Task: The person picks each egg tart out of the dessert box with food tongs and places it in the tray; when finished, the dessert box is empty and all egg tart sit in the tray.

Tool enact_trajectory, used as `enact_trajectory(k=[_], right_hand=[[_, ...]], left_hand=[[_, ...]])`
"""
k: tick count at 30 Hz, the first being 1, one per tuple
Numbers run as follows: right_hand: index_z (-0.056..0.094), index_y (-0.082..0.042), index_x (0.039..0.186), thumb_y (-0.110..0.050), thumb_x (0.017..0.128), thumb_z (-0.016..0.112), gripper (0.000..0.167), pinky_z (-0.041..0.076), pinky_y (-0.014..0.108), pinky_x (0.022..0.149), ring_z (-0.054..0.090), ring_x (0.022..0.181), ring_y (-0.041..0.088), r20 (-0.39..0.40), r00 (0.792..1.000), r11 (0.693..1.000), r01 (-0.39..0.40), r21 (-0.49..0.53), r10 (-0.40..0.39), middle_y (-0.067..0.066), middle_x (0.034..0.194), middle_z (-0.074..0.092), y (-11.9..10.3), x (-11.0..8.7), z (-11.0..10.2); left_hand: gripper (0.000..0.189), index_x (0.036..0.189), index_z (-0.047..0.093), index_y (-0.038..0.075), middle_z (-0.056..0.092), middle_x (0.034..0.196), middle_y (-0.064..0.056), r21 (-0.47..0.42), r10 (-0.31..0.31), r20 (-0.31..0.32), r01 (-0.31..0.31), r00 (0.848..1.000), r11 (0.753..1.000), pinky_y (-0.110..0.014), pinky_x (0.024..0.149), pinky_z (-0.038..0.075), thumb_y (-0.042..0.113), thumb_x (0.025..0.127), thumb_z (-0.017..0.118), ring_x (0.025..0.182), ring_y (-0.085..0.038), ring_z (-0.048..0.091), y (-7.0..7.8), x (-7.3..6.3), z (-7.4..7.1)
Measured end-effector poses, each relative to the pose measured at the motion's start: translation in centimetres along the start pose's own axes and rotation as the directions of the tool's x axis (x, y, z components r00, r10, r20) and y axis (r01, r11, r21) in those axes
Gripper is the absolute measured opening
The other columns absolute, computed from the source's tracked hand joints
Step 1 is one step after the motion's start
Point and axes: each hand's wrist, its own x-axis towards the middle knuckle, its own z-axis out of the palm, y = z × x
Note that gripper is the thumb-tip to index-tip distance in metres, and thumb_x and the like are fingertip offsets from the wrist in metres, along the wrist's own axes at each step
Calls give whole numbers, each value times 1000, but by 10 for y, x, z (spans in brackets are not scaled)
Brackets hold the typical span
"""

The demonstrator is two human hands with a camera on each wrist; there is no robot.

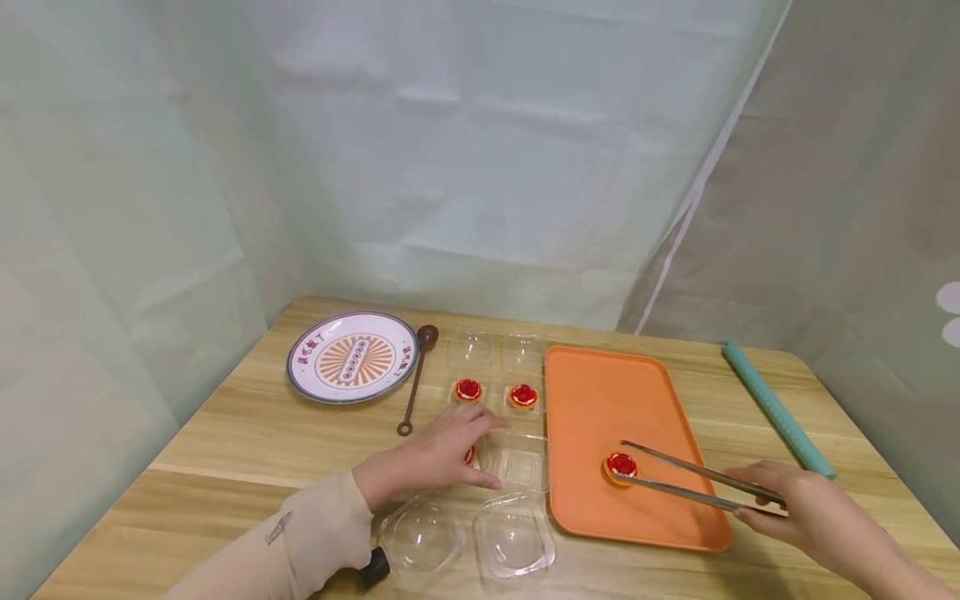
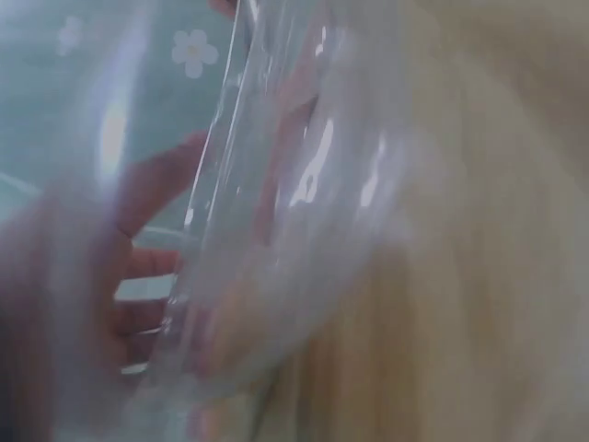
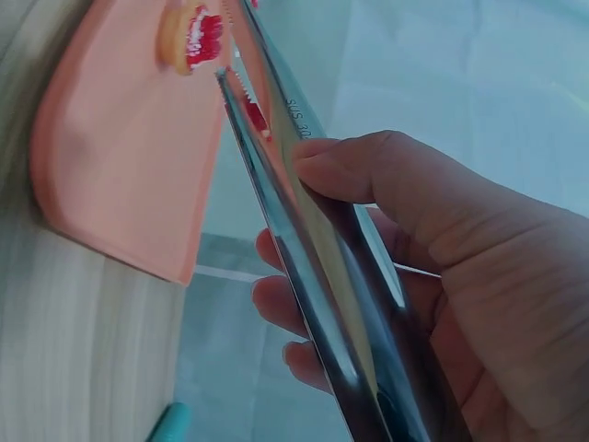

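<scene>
- A pair of tongs (image 1: 697, 483) was gripped by the right hand (image 1: 806, 508), fingers (image 3: 368, 180) curled round both metal arms, thumb pressed along the top.
- At the far ends of the tongs, a red-topped tart (image 1: 620, 467) was bracketed between the tips on the orange tray (image 1: 592, 400); whether it was pinched or only flanked could not be told from the head view.
- In the right wrist view the tart (image 3: 189, 35) was seen just beyond the tong tips, against the tray (image 3: 120, 175).
- The left hand (image 1: 431, 458) was laid flat on a clear plastic mould (image 1: 517, 462), fingers straight and slightly spread, pressed down on it; a red tart was partly hidden under the fingertips.
- The left wrist view was filled with blurred clear plastic (image 2: 276, 212), and finger detail there could not be made out.
- Nearer than the fingers, two clear domed lids (image 1: 465, 542) were lying on the table (image 1: 225, 442).
- Just beyond the left fingers, two more tarts (image 1: 495, 392) were seated in the mould's cells; the cells farther back looked unfilled.
- Three tarts were judged placed, one was on the tray, and several cells were left to fill.
- Farther left, a spoon (image 1: 416, 379) and a patterned plate (image 1: 352, 357) were set; far right, a green roll (image 1: 776, 408) lay.
</scene>
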Motion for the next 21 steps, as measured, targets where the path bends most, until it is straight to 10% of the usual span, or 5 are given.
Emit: enact_trajectory(k=[21], right_hand=[[68, -22, 108, -15, 71, 83, 40, 49, 16, 57, 56, 77, -9, -191, 968, 984, 173, 47, -161, -17, 93, 64, -34, 23, -10]], left_hand=[[83, 138, 49, 11, 54, 133, -11, 55, -52, 18, 51, 998, 997, -51, 106, 40, 48, 71, 80, 124, -33, 49, -11, -18, -25]])
